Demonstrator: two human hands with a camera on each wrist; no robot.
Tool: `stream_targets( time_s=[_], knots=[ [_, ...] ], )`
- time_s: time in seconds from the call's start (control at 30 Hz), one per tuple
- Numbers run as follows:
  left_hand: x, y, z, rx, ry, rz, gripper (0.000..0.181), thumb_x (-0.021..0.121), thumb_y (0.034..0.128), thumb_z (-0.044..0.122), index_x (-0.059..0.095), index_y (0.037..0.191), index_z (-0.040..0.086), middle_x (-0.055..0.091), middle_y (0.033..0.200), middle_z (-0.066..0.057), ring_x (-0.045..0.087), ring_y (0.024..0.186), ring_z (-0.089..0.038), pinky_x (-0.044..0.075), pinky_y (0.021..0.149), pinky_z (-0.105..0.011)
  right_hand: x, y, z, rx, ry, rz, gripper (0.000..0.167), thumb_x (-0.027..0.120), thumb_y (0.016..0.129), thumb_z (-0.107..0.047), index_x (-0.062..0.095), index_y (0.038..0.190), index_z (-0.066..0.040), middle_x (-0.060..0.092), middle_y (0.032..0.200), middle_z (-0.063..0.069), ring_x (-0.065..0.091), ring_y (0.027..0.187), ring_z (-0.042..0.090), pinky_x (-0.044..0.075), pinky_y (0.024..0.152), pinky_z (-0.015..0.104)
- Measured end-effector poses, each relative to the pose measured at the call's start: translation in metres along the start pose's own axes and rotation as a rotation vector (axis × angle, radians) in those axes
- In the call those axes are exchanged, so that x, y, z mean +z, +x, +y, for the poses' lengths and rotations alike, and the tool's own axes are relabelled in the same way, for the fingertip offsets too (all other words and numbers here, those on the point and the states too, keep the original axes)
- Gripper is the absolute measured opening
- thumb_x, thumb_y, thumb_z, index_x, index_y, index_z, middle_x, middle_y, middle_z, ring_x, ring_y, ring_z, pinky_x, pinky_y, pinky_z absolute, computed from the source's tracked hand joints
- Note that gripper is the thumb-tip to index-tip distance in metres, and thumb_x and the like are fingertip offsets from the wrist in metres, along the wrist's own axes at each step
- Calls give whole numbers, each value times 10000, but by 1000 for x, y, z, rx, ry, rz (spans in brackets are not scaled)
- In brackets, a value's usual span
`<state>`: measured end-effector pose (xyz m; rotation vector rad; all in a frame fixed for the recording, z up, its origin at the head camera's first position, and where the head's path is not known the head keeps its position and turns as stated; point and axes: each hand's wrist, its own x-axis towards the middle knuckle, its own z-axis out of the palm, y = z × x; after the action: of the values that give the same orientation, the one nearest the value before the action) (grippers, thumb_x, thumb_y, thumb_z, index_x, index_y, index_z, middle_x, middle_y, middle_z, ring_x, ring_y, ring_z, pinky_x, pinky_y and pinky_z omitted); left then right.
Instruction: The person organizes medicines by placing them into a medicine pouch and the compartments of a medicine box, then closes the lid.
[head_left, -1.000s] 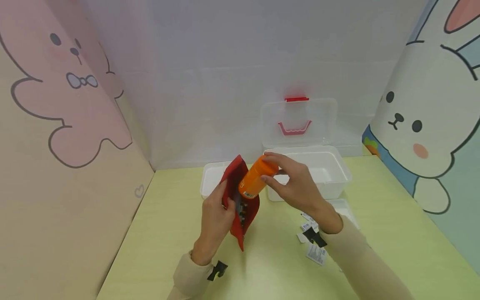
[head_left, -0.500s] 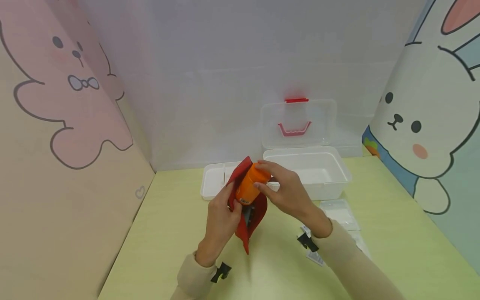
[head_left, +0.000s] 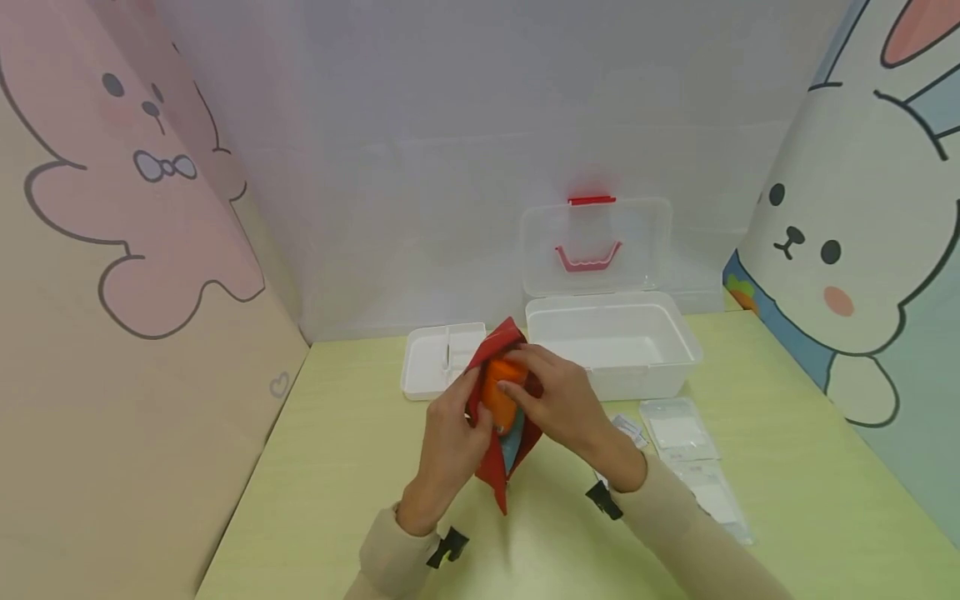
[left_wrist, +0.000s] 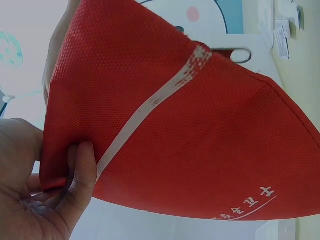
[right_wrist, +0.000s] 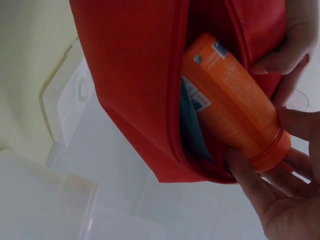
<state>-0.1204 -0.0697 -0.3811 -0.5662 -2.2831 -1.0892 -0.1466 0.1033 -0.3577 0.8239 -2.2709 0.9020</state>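
Observation:
A red zip pouch (head_left: 491, 467) hangs above the table, its mouth spread wide. My left hand (head_left: 452, 433) grips the pouch's left edge, thumb on one face in the left wrist view, where white print shows on the red fabric (left_wrist: 200, 140). With my right hand (head_left: 566, 408) I hold an orange bottle (head_left: 498, 396) by its capped end. Most of the bottle (right_wrist: 230, 95) lies inside the pouch opening in the right wrist view, tilted, beside a blue-green item (right_wrist: 192, 127). The pouch's deeper contents are hidden.
Behind the hands stand a white box (head_left: 637, 379) with its clear lid raised and a shallow divided tray (head_left: 427, 362). Clear-and-white packs (head_left: 678, 429) and small white packets (head_left: 630, 429) lie on the table to the right, partly behind my right arm.
The orange bottle has moved down and deeper into the pouch with my right hand. My left hand and the pouch have shifted slightly right.

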Motion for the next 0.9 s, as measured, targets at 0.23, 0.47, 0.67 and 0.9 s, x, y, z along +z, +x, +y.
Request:
stream_targets(
  time_s=[0.23,0.47,0.67,0.9],
  knots=[
    [5,-1,4,35,10,0,437,612,800,-67,625,1232,3,694,1098,-107,607,768,-179,495,591,-197,11,-3,1,59,-85,23,335,770,844,-197,666,1129,-55,714,1027,86,698,854,226,593,797,351],
    [10,-2,7,21,-3,-22,432,612,803,-65,630,1229,8,692,1114,-103,598,784,-178,485,598,-201,19,-4,2,108,-168,84,250,759,854,-160,681,1071,-63,709,973,90,701,796,261,598,772,373],
    [10,-3,10,6,-17,-41,449,617,811,-69,618,1252,12,687,1128,-108,578,763,-164,458,567,-177,24,-6,2,138,-203,73,102,680,909,-121,669,966,-38,671,883,112,669,743,265,596,722,380],
    [11,-4,10,-5,-24,-61,480,616,819,-71,602,1290,20,682,1138,-110,573,755,-156,465,578,-180,26,-8,3,167,-235,64,94,641,920,-117,652,910,-24,682,831,132,673,666,271,591,647,368]
  ],
)
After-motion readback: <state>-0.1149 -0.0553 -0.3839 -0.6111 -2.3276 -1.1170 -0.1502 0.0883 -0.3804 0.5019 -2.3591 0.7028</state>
